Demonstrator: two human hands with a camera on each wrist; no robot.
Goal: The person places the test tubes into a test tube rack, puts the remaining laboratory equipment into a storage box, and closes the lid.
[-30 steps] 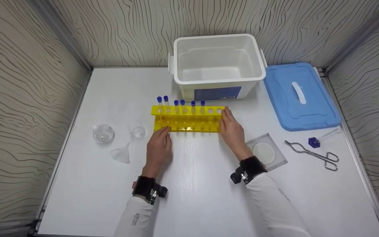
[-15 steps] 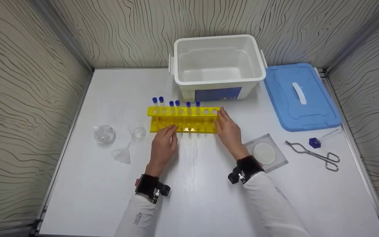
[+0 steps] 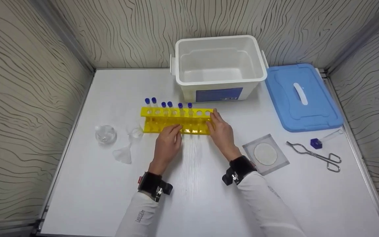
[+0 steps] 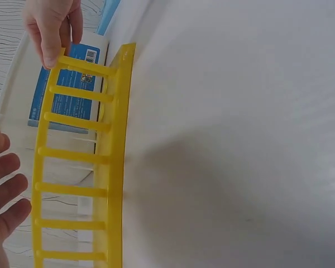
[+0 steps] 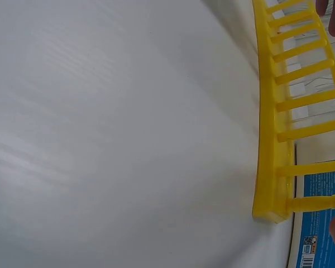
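Note:
A yellow test-tube rack (image 3: pixel 176 120) stands mid-table and holds several clear tubes with blue caps (image 3: pixel 166 106) in its left holes. My right hand (image 3: pixel 220 128) has straight fingers laid against the rack's right end. My left hand (image 3: pixel 169 138) touches the rack's front lower rail with relaxed fingers (image 4: pixel 5 187). In the left wrist view the rack (image 4: pixel 109 167) runs along the table, with the right hand's fingers (image 4: pixel 53 28) on its far end. The right wrist view shows the rack's base and rungs (image 5: pixel 268 139) from the side.
A white open bin (image 3: pixel 220 81) stands behind the rack, its blue lid (image 3: pixel 303 97) to the right. A flask (image 3: pixel 105 134), small beaker (image 3: pixel 136 131) and funnel (image 3: pixel 122 154) sit left. A filter paper packet (image 3: pixel 265 153), metal tongs (image 3: pixel 317 156) and a lying capped tube (image 3: pixel 324 140) are right.
The rack has slid to the left with the right hand against its end. The left hand's fingers now lie nearer the middle of the rack's front.

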